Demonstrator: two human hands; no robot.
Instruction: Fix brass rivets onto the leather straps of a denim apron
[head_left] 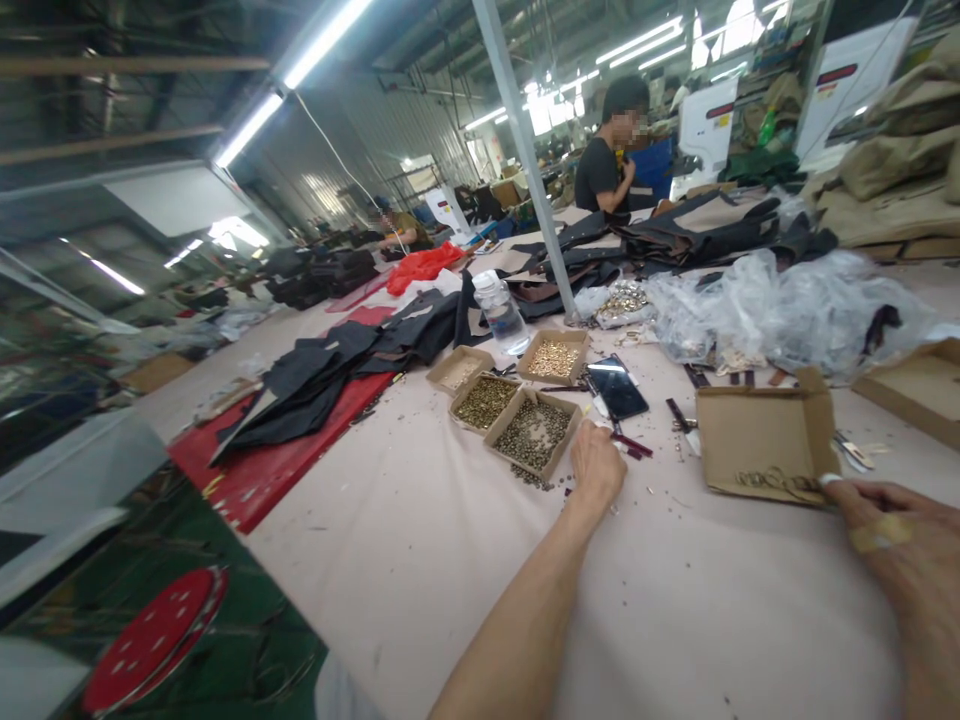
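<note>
My left hand (598, 462) is closed at the right edge of a cardboard box of small dark metal studs (532, 435), near a dark red strip (632, 445); what its fingers hold, if anything, is hidden. At the right, my right hand (889, 515) has its fingers closed on the lower right corner of an open cardboard box (765, 440) with a few metal rings inside. A yellowish tape is on the back of that hand. A phone (617, 387) lies between the boxes.
More boxes of brass pieces (486, 401) and gold pieces (554, 357) stand beside a clear jar (501, 315). Plastic bags (795, 305) lie behind. Dark fabric (315, 385) covers a red board at left. A person (601, 165) is across the table. A metal pole rises mid-table.
</note>
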